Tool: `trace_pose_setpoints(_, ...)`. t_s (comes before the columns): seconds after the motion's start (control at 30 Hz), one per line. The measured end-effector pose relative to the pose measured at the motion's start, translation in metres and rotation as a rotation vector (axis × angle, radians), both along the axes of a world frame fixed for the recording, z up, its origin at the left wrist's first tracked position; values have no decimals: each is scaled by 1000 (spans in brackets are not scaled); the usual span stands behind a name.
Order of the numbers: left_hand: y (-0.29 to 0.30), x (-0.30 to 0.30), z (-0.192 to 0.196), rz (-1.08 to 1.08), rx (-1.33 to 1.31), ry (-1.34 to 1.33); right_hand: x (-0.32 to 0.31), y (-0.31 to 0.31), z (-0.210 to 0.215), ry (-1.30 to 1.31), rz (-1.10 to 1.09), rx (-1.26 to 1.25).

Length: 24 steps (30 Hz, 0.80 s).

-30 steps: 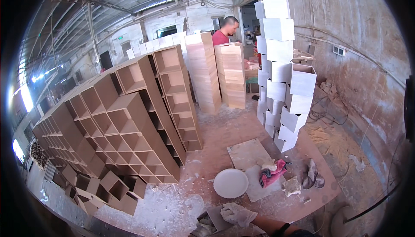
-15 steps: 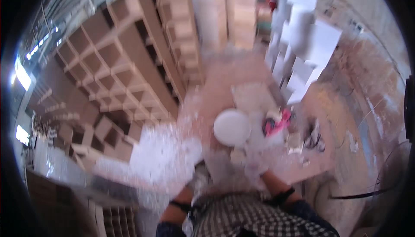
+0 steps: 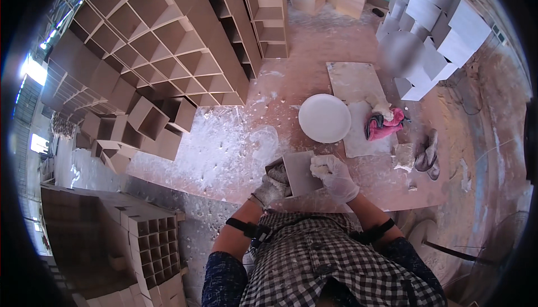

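Observation:
A small grey-brown cardboard box (image 3: 300, 173), open at its left end, is held in front of my body. My left hand (image 3: 270, 191), in a knitted glove, grips it at that open end, some fingers reaching inside. At the box's right edge is my right hand (image 3: 335, 179), in a thin whitish glove, its fingers closed. A pale bit shows at its fingertips, too small to name. Just beyond the hands lies a round white lid or dish (image 3: 324, 118) on the reddish work board (image 3: 291, 85).
Stacked open cardboard boxes (image 3: 162, 38) rise at the far left, with loose ones below. White boxes (image 3: 428, 32) stand at the far right. A pink cloth (image 3: 385, 125) and dark shoe-like items (image 3: 427, 156) lie right. A divided carton stack (image 3: 157, 245) is lower left.
The view has steadied and tipped, so hands and board sit differently in it. The box, smeared before, now shows plainly between my hands; whether they moved on it I cannot tell.

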<state>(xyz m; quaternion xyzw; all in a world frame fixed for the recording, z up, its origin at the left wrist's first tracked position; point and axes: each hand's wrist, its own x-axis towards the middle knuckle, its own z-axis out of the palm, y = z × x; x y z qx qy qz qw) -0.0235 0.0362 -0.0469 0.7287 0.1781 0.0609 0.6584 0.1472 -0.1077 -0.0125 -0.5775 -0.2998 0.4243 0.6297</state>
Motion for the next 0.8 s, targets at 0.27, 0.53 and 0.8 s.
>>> trace_pose_setpoints(0.27, 2, 1, -7, 50, -143, -20, 28, 23, 16, -460, 35, -29)
trace_pose_setpoints(0.53, 1, 2, -11, 65, -220, -26, 3, 44, 27, -1310, -9, -214)
trace_pose_setpoints(0.8, 2, -3, -15, 70, -284, -39, -27, -43, 44, -1308, 240, -250)
